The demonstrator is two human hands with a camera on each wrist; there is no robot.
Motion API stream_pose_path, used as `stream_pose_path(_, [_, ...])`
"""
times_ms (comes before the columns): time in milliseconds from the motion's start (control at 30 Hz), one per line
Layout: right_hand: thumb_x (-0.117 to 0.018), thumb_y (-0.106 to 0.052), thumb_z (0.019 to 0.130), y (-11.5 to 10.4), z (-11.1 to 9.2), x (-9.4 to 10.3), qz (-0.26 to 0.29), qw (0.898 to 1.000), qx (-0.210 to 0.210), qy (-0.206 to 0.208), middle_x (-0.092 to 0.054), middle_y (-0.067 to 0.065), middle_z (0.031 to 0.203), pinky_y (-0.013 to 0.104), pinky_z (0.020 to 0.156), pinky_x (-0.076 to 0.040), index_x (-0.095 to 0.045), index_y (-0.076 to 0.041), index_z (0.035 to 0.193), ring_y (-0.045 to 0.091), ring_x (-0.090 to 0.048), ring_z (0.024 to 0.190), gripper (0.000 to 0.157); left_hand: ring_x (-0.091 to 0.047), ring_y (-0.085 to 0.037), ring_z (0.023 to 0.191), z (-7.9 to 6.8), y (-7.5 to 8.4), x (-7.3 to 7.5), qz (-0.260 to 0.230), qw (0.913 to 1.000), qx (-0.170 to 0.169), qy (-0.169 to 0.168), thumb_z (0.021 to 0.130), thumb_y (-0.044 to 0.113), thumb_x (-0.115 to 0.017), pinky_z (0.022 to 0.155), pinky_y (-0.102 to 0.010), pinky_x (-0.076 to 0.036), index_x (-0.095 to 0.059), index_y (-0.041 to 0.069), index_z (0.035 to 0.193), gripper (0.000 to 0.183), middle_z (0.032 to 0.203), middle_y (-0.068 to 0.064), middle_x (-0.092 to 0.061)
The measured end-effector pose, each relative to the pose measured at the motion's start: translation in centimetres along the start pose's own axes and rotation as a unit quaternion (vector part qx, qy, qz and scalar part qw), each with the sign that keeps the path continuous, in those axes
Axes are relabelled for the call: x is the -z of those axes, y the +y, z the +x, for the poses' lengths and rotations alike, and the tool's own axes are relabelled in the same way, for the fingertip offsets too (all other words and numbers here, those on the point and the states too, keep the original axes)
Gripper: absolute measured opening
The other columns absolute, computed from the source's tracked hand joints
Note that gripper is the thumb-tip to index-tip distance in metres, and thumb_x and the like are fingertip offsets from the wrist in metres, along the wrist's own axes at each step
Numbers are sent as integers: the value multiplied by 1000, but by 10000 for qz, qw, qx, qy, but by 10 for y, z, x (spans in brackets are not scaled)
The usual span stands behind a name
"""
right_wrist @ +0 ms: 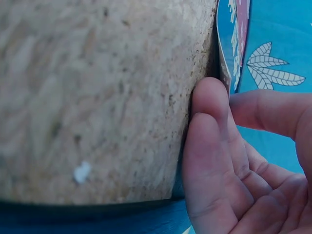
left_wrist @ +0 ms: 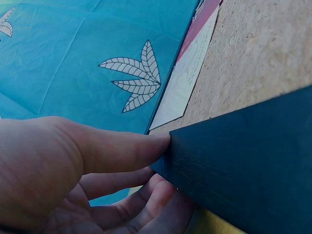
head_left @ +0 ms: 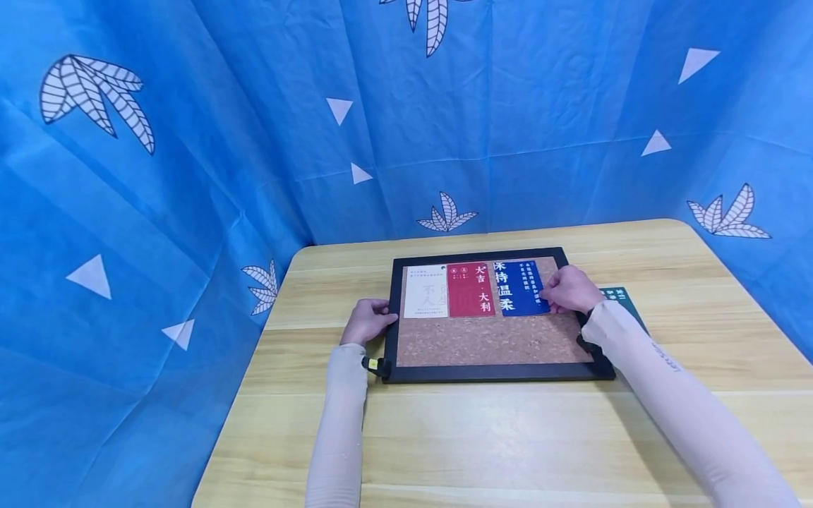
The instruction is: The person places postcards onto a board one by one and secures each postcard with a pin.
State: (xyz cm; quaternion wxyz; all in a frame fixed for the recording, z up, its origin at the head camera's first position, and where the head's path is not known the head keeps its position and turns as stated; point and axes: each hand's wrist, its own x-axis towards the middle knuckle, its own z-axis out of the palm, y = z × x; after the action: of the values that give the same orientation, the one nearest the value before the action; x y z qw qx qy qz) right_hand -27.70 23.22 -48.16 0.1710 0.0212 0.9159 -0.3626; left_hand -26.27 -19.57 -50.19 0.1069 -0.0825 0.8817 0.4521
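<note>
A black-framed cork board (head_left: 489,346) lies on the wooden table. Its left edge is held by my left hand (head_left: 366,321); in the left wrist view the thumb (left_wrist: 131,148) presses the frame's side and the other fingers curl beneath. My right hand (head_left: 570,289) pinches the lower right corner of a blue card (head_left: 522,289) with white characters, between thumb and fingers. In the right wrist view that corner stands slightly off the cork. Left of the blue card, a red card (head_left: 470,291) and a white card (head_left: 425,293) sit side by side on the cork.
A green card (head_left: 625,300) lies on the table right of the board, partly hidden by my right forearm. Blue curtains (head_left: 508,141) with leaf prints hang behind and left of the wooden table (head_left: 483,437).
</note>
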Motion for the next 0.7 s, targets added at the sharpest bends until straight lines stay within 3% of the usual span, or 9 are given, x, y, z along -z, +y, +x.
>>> stream_pose_path(700, [-65,-16,100,-1,-1,-1,31,9999,-100,134,-70,7,72,27,60,-56,-71,5,100,16,-66,63,21,-63,-25,108,-1,1,-1,-18,10000,-41,16,95,13,-73,96,-37,-56,-64,2,139,47,124,-16,-69])
